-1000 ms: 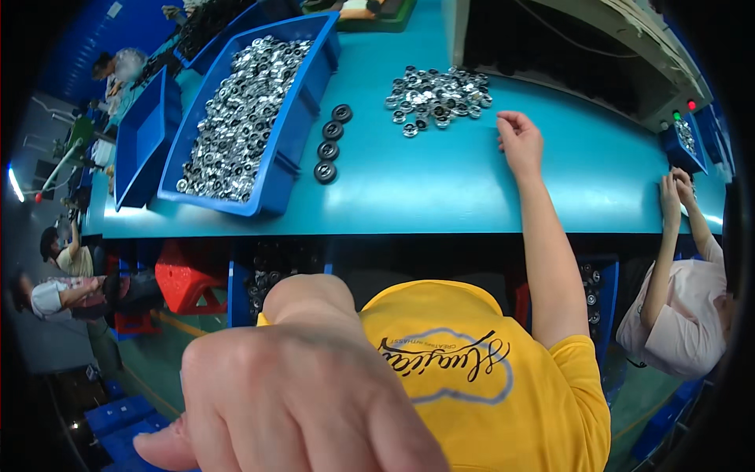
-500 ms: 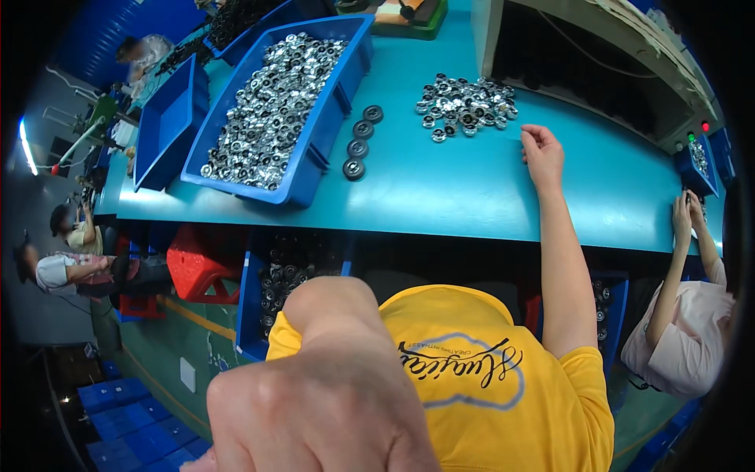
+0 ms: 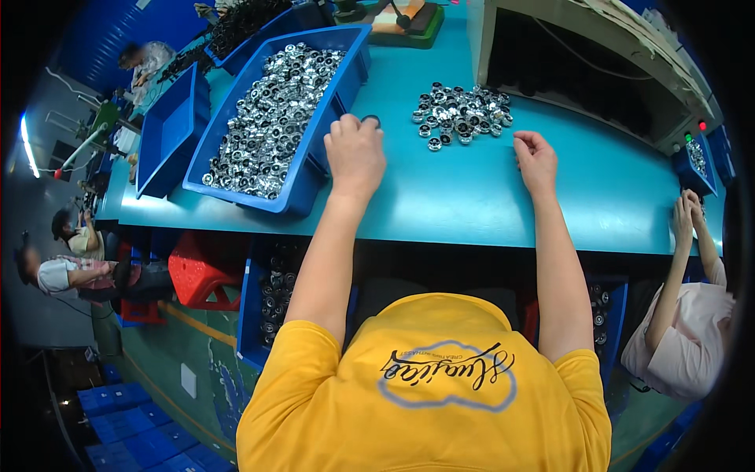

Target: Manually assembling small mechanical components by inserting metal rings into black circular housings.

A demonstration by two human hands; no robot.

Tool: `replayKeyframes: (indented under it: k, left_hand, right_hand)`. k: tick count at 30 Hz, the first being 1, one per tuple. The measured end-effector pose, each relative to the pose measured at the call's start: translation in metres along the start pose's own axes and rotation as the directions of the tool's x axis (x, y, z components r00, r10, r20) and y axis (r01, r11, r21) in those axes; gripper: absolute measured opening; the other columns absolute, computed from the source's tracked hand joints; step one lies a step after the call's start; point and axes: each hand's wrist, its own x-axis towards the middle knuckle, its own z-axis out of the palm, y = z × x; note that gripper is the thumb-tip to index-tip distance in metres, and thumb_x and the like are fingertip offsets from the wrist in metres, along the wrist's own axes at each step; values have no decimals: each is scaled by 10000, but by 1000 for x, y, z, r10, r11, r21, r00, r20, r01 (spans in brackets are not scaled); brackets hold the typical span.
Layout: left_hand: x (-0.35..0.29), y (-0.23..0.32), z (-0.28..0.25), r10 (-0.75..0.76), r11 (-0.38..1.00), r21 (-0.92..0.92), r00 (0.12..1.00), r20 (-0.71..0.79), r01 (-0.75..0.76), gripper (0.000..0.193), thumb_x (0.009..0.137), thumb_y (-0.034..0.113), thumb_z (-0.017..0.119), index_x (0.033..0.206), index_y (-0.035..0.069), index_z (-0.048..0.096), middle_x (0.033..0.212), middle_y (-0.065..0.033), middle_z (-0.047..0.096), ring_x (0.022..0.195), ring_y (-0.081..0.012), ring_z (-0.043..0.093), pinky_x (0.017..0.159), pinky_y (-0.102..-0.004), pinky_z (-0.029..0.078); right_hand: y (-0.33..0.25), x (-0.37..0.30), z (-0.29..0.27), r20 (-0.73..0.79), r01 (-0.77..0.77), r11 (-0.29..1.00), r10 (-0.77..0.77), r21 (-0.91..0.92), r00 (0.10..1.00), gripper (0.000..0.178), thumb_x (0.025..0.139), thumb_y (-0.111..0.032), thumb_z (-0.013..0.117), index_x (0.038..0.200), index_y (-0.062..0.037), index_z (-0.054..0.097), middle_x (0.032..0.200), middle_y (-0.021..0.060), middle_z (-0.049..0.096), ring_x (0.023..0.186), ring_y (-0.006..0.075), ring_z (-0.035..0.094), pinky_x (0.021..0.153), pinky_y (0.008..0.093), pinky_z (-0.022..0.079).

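My left hand [image 3: 355, 160] is over the spot beside the large blue bin, its fingers curled down around black wheels [image 3: 371, 120]. Only the edge of one wheel shows past the fingertips; the hand hides the others. My right hand [image 3: 537, 164] rests on the table with its fingers loosely curled in, and nothing shows in it. Just beyond it lies a loose pile of small silver and black round parts [image 3: 464, 114]. More such parts fill the blue bin [image 3: 296, 189] to the left.
An empty-looking blue tray [image 3: 169, 145] leans beside the bin. A box-like machine [image 3: 481, 47] with a dark opening stands at the back right. Below the teal table [image 3: 440, 212] are bins of dark parts and a red stool [image 3: 200, 271]. A co-worker [image 3: 680, 330] sits at the right.
My left hand has gone from close in front of the camera out to the row of black wheels, covering most of it. My right hand is almost where it was.
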Motion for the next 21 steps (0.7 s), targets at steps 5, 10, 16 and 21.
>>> replayKeyframes:
  k: [5,10,16,21]
  left_hand:
    - [9,-17,44,-29,993,121,994,103,17,327,918,335,727,1155,110,747,1194,-120,628,1170,-311,529,965,-483,399]
    - [7,-17,47,-40,992,118,998,49,34,346,913,373,721,1106,89,757,1179,-116,608,1187,-302,504,985,-484,385]
    - [20,-16,36,-11,980,198,984,179,-25,305,926,346,712,1127,122,764,1172,-117,624,1189,-320,517,953,-506,408]
    - [6,-5,31,-16,999,24,981,-195,21,195,888,94,683,1070,102,752,1087,-105,627,1064,-329,559,889,-457,441]
  right_hand:
    - [-1,-3,-2,-15,11,1000,-11,27,1000,193,923,-183,712,1056,-51,759,766,5,694,663,64,597,622,256,494]
    - [-14,-7,-3,1,-14,1000,14,-12,1000,190,921,-179,710,1055,-53,759,777,8,700,674,72,607,640,265,507]
    - [-14,-5,0,1,15,999,-15,-37,1000,191,918,-175,707,1057,-56,760,785,17,710,673,85,616,648,268,511]
    - [-10,-1,-2,0,19,1000,-19,-4,1000,195,918,-174,705,1058,-49,758,787,16,712,678,82,617,649,267,512]
